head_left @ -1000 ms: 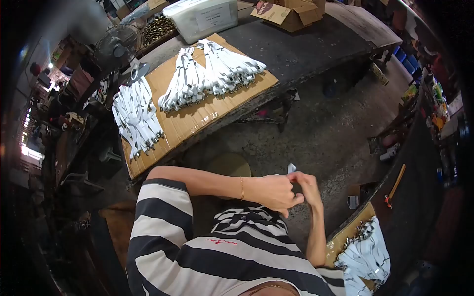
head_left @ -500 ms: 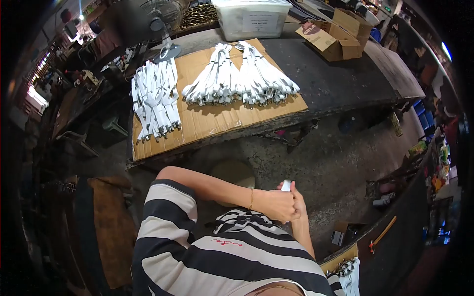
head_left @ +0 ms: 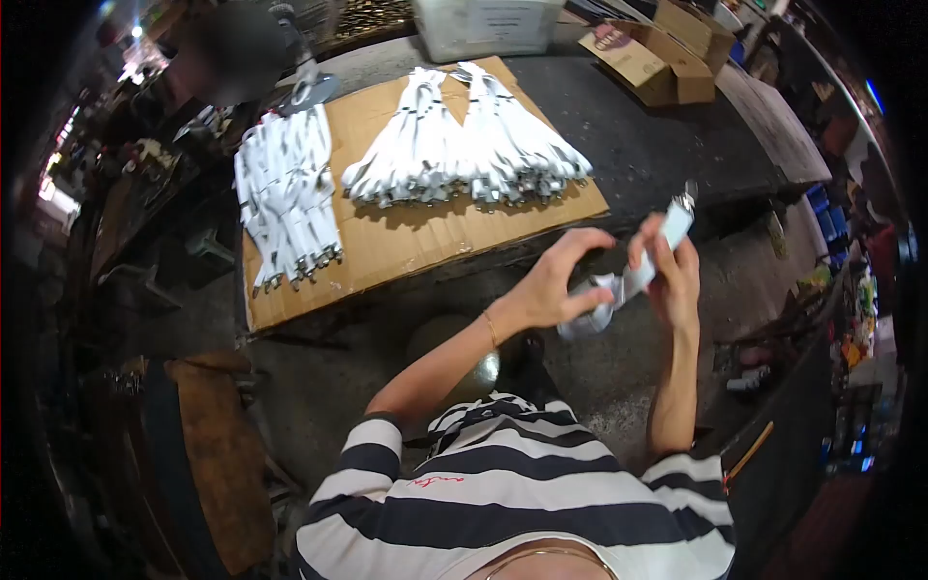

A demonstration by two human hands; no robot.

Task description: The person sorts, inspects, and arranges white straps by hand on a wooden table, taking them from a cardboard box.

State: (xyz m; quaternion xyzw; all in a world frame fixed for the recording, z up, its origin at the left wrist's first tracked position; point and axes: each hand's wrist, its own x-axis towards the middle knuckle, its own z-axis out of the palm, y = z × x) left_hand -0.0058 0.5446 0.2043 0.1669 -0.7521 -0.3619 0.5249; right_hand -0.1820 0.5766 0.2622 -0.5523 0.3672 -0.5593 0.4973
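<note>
A white lanyard (head_left: pixel 676 228) with a metal clip at its upper end is gripped in my right hand (head_left: pixel 674 274), in front of the table edge. The rest of its strap loops down to the left, blurred, below the fingers. My left hand (head_left: pixel 549 286) is open, thumb and fingers spread around the space beside that loop. Two fanned bundles of white lanyards (head_left: pixel 414 145) lie on a cardboard sheet (head_left: pixel 396 240), their metal ends toward me. Further left on the sheet is a looser row of white lanyards (head_left: pixel 286 193).
At the back of the dark table (head_left: pixel 619 145) stand a white plastic bin (head_left: pixel 483 29) and an open cardboard box (head_left: pixel 667 72). A fan (head_left: pixel 311 87) is at the back left. A stool (head_left: pixel 145 285) stands at left, and a brown draped cloth (head_left: pixel 217 454) hangs nearby.
My hands were together low by my body around something white. They have moved up and apart toward the table, the lanyard now raised in the right hand and the left hand opened.
</note>
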